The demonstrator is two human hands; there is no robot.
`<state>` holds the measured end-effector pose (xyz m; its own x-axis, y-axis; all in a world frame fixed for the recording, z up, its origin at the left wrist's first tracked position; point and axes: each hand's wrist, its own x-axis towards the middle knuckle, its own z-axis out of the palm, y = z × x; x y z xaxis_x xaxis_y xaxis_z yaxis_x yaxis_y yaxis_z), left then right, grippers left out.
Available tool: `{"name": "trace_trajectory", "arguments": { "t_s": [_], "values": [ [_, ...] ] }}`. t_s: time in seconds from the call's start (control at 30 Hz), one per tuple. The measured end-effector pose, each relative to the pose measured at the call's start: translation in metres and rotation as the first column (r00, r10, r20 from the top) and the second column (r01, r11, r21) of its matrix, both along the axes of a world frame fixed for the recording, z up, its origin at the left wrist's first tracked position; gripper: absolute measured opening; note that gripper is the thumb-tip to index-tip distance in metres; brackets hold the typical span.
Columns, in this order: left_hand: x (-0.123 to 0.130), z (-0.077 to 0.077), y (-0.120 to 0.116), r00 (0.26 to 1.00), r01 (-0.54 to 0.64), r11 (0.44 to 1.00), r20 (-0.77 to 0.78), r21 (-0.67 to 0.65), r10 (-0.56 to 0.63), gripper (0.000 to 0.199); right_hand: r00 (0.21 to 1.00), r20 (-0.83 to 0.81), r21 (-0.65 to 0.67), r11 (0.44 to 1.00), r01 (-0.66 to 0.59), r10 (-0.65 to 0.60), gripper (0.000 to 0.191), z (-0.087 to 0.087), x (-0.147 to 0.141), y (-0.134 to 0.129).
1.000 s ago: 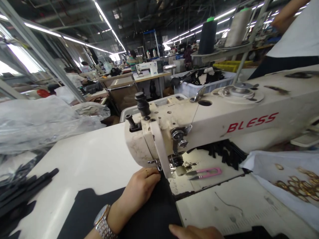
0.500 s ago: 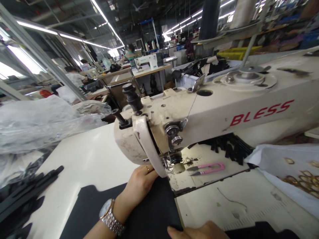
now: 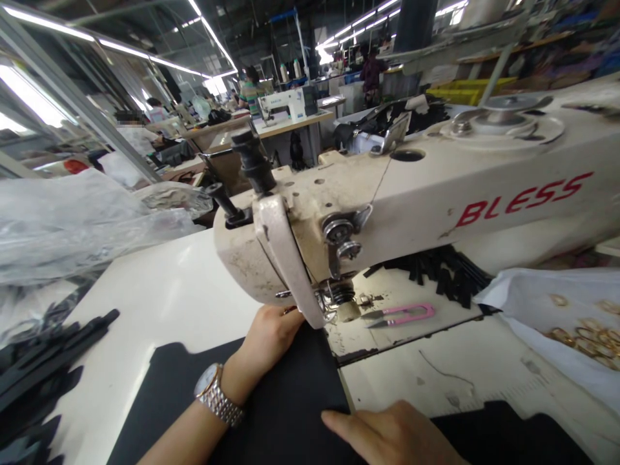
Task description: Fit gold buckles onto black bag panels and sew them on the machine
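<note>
A flat black panel [image 3: 295, 394], leather or fabric, lies on the sewing machine bed with its upper end under the head of the machine [image 3: 285, 258]. My left hand [image 3: 268, 339] rests flat on it close to the presser foot, its fingertips hidden behind the white curved guard. On that wrist is a metal watch [image 3: 216, 394]. At the panel's right edge is my right hand [image 3: 387, 426], its thumb on top and the edge in its grip; the other fingers are mostly hidden. Pink thread snips [image 3: 407, 314] lie on the bed, right of the needle area.
Black strips [image 3: 440, 274] lie behind the snips. To the right, a white-lined tray [image 3: 513, 297] holds gold-coloured rings. Another black piece [image 3: 504, 433] is at lower right, more black pieces [image 3: 43, 368] at left. Plastic-wrapped goods [image 3: 87, 226] stand beyond. Other people work farther back.
The view has tilted down slightly, so the machine sits higher in it. My right hand has come further into view, up along the panel's edge. My left hand stays by the presser foot.
</note>
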<state>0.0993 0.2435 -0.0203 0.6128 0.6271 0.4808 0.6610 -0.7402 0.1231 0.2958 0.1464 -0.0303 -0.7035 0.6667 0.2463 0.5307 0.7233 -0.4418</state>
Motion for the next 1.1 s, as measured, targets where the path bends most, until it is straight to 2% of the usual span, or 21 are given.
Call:
{"name": "trace_trajectory", "arguments": {
  "t_s": [0.07, 0.2, 0.4, 0.6, 0.77, 0.93, 1.1],
  "values": [
    [-0.001, 0.0, 0.003, 0.999, 0.025, 1.0, 0.026, -0.016, -0.024, 0.03, 1.0, -0.012, -0.062, 0.998, 0.001, -0.002, 0.047, 0.005, 0.001, 0.003],
    [-0.004, 0.0, 0.007, 0.995, 0.055, 0.998, 0.082, -0.042, -0.051, 0.02, 0.998, -0.056, -0.09, 0.996, 0.001, -0.006, 0.038, 0.008, 0.002, 0.004],
    [-0.004, 0.0, 0.004, 0.993, 0.043, 0.997, 0.109, -0.06, -0.036, 0.019, 0.995, -0.081, -0.057, 0.997, 0.06, -0.065, 0.032, 0.006, 0.001, 0.0],
    [-0.004, 0.0, 0.004, 0.993, 0.042, 0.99, 0.119, -0.138, -0.026, 0.022, 0.994, -0.088, -0.049, 0.997, 0.056, -0.06, 0.038, 0.007, 0.0, 0.002],
    [-0.002, 0.003, 0.004, 0.99, 0.041, 0.994, 0.139, -0.103, -0.027, 0.022, 0.995, -0.064, -0.069, 0.995, 0.068, -0.073, 0.04, 0.011, 0.0, 0.004],
    [-0.004, -0.002, 0.008, 0.985, 0.069, 0.995, 0.162, -0.067, -0.057, 0.02, 0.989, -0.071, -0.035, 0.991, 0.127, -0.129, 0.042, 0.015, -0.003, 0.005],
    [-0.005, -0.003, 0.01, 0.982, 0.079, 0.991, 0.181, -0.109, -0.058, 0.02, 0.997, -0.056, -0.006, 0.998, 0.059, -0.06, 0.031, 0.008, -0.002, 0.003]
  ]
}}
